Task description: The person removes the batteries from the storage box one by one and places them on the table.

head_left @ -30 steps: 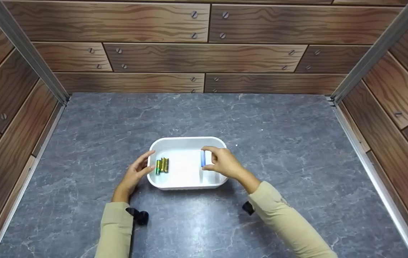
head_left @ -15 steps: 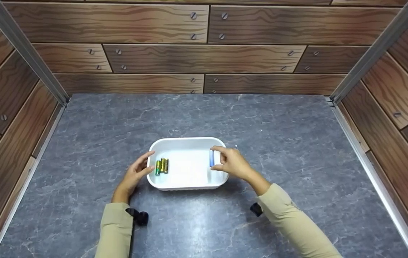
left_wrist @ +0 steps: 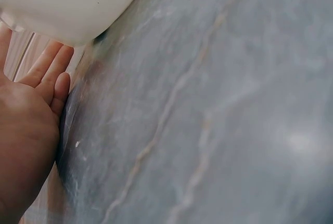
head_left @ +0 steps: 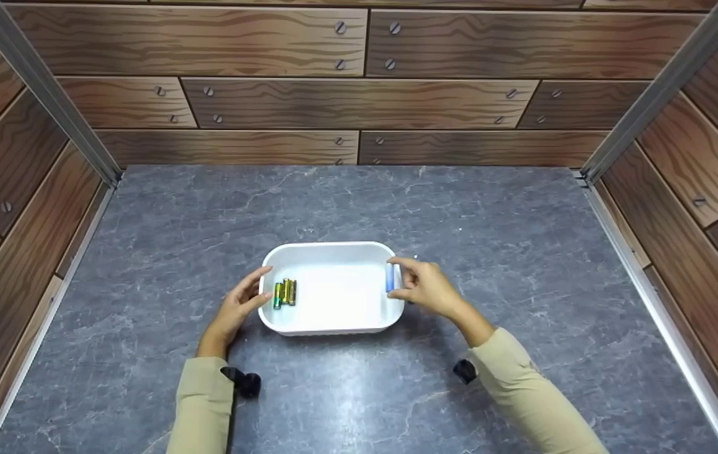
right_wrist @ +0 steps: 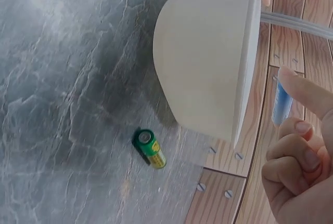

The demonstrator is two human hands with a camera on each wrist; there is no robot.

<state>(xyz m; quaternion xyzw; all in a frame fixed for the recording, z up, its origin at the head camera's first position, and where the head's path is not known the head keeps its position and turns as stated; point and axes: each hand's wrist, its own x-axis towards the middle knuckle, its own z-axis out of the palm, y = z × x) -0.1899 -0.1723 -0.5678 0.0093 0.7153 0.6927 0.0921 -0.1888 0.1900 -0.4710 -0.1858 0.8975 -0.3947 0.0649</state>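
My right hand (head_left: 429, 289) pinches a blue battery (head_left: 390, 278) between thumb and finger, above the right end of a white plastic tub (head_left: 327, 331). In the right wrist view the blue battery (right_wrist: 281, 104) is raised beside the tub's rim, the other fingers curled below it. My left hand (head_left: 237, 306) rests at the tub's left end, thumb and finger reaching over the rim. Its other fingers lie nearly straight against the outside in the left wrist view. Three green-and-gold batteries (head_left: 286, 292) lie side by side in the tub, near the left hand.
A green-and-yellow battery (right_wrist: 152, 148) is on the grey marbled tabletop (head_left: 359, 202) just outside the tub's right end, hidden in the head view. Wood-patterned panels (head_left: 359, 104) with metal corner posts enclose the back and sides.
My right hand has moved to the right with the blue battery, from over the tub's inside to its right end. The left hand and the tub have stayed in place.
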